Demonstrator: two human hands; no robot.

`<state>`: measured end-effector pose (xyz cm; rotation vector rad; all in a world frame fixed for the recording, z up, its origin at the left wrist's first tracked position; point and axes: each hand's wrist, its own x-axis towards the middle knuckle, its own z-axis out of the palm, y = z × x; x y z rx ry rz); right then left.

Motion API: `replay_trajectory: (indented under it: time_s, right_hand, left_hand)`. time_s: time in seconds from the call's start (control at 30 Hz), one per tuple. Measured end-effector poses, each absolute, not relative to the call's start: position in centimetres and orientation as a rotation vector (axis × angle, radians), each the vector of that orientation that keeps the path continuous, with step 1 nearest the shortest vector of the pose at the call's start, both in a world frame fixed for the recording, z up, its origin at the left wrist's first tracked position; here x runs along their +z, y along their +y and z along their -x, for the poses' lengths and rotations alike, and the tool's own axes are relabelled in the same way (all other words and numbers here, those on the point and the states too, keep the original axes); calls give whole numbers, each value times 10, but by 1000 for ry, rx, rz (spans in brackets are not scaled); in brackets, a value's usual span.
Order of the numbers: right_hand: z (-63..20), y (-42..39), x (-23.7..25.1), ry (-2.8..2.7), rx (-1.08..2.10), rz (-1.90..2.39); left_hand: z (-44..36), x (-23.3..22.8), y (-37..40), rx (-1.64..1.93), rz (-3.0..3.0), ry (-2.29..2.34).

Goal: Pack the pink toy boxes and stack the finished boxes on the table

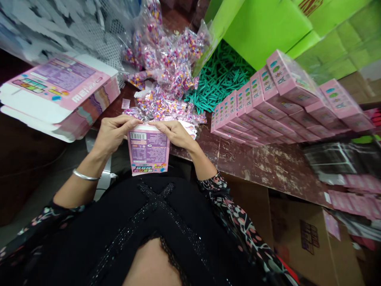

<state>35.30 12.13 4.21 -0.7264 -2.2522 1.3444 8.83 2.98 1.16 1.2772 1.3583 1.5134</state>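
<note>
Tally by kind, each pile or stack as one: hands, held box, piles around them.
Left hand, right hand: 2
Held pink box: 1
Flat-carton stack: 1
Clear-bag heap: 1
Green-stick pile: 1
Pink-box stack: 1
Total: 7

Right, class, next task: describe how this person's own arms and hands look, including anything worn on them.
The left hand and right hand are ungloved. A shiny, silver-coloured, rounded bangle circles the left wrist; none shows on the right. Both black fabric sleeves carry a pink and pale leaf-like print and end well short of the wrists.
</note>
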Motion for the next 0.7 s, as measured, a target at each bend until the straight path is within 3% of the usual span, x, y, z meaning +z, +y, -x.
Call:
replay_trajectory:
  time_s: [0.33, 0.4, 0.57, 0.63, 0.7]
  right_hand:
    - [-364, 96, 24, -2296, 1138, 740]
    - [-369, 94, 18, -2181, 1233, 789]
    - [-392, 90, 1, -1897, 1598, 849]
    - [-396, 89, -3, -1681, 1616, 912]
    - [-396, 87, -2, -1428, 1608, 983]
  left_hand:
    - [-68, 11, 1, 1301, -1469, 1252]
    - [-68, 13, 3, 1439, -1423, 1305]
    - [-61, 4, 32, 2179, -1030, 1431]
    - [-52, -2, 39, 2234, -971, 1485]
    - [-41, -3, 35, 2014, -1186, 1562]
